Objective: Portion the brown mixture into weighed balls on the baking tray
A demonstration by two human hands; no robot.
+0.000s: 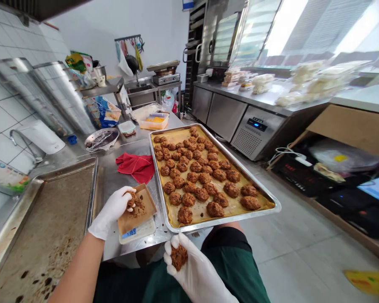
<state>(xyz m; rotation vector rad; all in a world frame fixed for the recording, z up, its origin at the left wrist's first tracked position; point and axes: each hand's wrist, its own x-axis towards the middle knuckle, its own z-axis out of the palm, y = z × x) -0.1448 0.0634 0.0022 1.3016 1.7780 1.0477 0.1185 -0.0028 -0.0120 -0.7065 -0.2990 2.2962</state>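
Observation:
My gloved left hand (115, 208) has its fingers closed round a lump of brown dough (132, 201), just over a brown paper tray (150, 202) with crumbs in it. The tray sits on a kitchen scale (142, 232) with a lit blue display. Below the near edge of the worktop, my gloved right hand (196, 265) grips a brown dough ball (179, 256), held in the curled fingers. Many similar lumpy dough balls lie in rows on a lined baking tray (216, 225), in front of me to the right.
A stained baking tray (44, 223) lies at the left. A red cloth (135, 166) is crumpled beyond the scale. Behind it stand a bowl (101, 139) and a plastic tub (153, 121). The lined tray overhangs the worktop's right edge, above the floor.

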